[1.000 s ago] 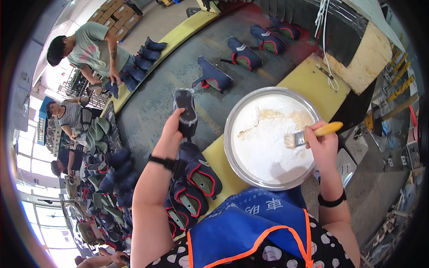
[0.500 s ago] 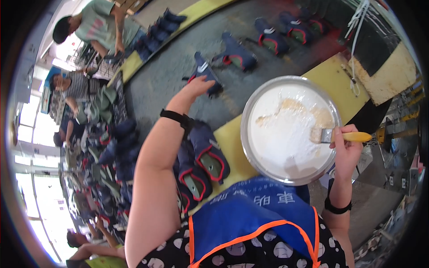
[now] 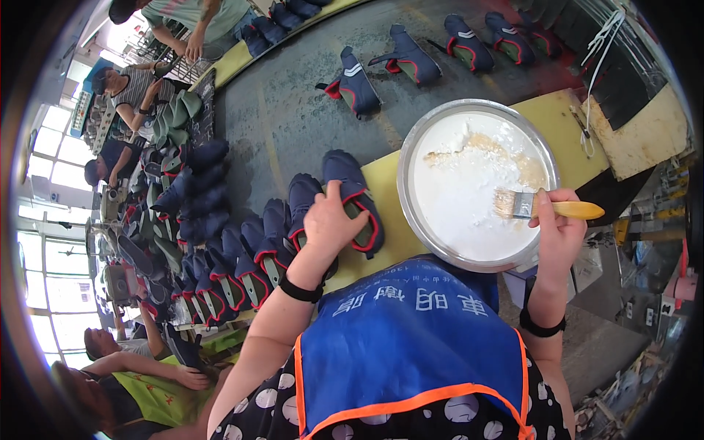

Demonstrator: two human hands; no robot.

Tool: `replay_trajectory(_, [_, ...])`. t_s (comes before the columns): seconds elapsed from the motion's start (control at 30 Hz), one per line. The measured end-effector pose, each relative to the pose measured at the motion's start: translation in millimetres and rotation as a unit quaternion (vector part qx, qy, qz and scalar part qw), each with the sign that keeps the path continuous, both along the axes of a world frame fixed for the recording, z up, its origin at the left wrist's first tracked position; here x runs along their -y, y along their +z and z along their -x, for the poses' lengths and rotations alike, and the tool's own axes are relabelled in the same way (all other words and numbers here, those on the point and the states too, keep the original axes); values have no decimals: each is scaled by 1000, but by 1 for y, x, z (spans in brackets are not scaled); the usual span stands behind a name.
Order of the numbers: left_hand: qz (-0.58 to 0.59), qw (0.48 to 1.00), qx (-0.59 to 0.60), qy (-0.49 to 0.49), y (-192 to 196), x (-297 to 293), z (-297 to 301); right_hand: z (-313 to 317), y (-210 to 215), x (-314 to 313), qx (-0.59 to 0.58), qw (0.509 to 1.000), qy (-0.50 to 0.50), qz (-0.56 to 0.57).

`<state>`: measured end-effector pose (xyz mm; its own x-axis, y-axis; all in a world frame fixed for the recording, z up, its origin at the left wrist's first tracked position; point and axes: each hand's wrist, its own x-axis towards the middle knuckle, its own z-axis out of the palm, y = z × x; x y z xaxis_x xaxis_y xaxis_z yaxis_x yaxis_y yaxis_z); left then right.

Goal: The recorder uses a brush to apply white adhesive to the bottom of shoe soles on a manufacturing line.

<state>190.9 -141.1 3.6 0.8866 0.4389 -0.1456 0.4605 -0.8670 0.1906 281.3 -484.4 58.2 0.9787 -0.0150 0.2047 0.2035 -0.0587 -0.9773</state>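
My left hand (image 3: 334, 224) is on the nearest navy shoe (image 3: 343, 172), its thumb at the red-edged opening and its fingers along the side. That shoe lies at the right end of a close row, partly over a yellow board. In my right hand (image 3: 562, 221) is a paintbrush (image 3: 579, 210) with a yellow handle. Its bristles rest in thick white paste (image 3: 469, 205) inside a round metal bowl (image 3: 405, 183). Tan patches show through the paste.
Several navy shoes (image 3: 359, 84) stand spaced out along the dark work surface (image 3: 293, 110). More shoes (image 3: 249, 275) are lined up at my left. A yellow board (image 3: 385, 183) runs beneath the bowl. White cords (image 3: 607, 37) hang at the far right. Other people work on the left.
My left hand has left a shoe on the dark surface and come back to the near row. The brush has moved slightly left in the paste. The view has shifted.
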Motion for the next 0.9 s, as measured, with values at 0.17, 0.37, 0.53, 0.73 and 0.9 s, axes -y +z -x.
replay_trajectory(0.17, [265,962,28,-56,-8,11,21,10,-5,-1,6,1000,1,-2])
replay_trajectory(0.37, [-6,994,106,-15,-3,7,66,9,-21,-8,39,994,-7,103])
replay_trajectory(0.53, [-100,994,29,-42,-14,34,71,2,-31,-26,108,970,-9,218])
replay_trajectory(0.73, [-32,996,0,81,-34,24,33,4,-38,-54,118,935,115,313])
replay_trajectory(0.9, [411,885,100,194,-22,-9,25,9,-21,-53,81,959,113,245])
